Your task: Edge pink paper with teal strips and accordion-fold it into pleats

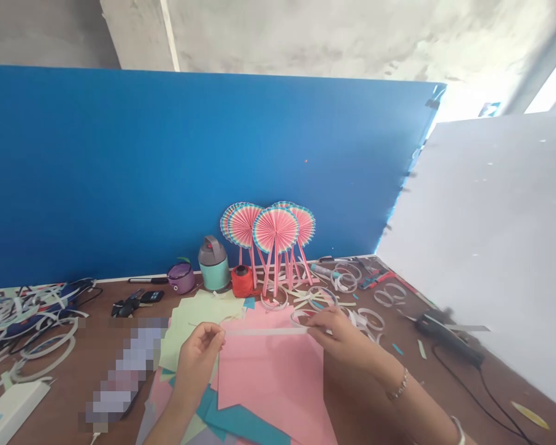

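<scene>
The left hand (pixel 197 361) and right hand (pixel 338 337) hold a white paper strip (pixel 264 331) stretched straight between them, just above a pink sheet (pixel 269 383). The left fingers (pixel 209 335) are closed, pinching one end of the strip, and the right fingers (pixel 322 321) are closed on the other end. A metal bracelet (pixel 398 384) circles the right wrist. The pink sheet lies on a brown table (pixel 69 395), overlapping a pale green sheet (pixel 199 327) beyond it and a teal sheet (pixel 241 423) nearer the person. Beyond the pink sheet, paper fans (pixel 275 230) on pink sticks stand upright against a blue board (pixel 167 173), with a red spool (pixel 242 281), a teal flask (pixel 214 264) and a purple pot (pixel 180 278) to their left. Paper rings (pixel 370 320) lie scattered just beyond and to the right of the sheet, and further right rests a black glue gun (pixel 449 337) with its cord, near a white board (pixel 491 247). To the left of the sheet, a blurred patch (pixel 125 371) hides whatever lies there, and a heap of paper scraps (pixel 18 309) sits further left, near a white power strip (pixel 12 414).
</scene>
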`<state>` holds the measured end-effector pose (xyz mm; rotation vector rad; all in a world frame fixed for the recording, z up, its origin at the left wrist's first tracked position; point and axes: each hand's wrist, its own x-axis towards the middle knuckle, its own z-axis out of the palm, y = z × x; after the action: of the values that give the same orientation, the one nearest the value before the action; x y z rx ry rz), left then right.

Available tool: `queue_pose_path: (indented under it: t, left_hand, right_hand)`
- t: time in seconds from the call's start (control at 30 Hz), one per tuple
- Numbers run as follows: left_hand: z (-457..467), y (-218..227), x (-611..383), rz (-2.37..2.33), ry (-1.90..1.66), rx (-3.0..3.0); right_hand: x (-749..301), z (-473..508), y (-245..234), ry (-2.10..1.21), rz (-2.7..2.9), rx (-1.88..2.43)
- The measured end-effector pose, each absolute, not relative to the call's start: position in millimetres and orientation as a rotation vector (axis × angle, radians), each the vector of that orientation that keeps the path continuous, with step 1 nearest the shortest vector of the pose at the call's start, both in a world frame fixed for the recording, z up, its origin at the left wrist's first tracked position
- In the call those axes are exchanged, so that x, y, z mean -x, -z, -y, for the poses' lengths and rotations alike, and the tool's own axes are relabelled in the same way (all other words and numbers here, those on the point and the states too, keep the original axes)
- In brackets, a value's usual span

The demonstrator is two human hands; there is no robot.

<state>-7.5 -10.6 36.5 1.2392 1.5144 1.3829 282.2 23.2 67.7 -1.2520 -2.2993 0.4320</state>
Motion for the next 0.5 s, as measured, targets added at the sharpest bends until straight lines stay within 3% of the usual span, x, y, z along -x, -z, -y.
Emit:
queue_pose_path:
  t: [0.5]
  left_hand:
    - [16.4,-51.0,7.7,-1.511,-1.395,-1.125]
  right_hand:
    - [-299.2,-21.6,-39.0,-0.83,2.136,1.25]
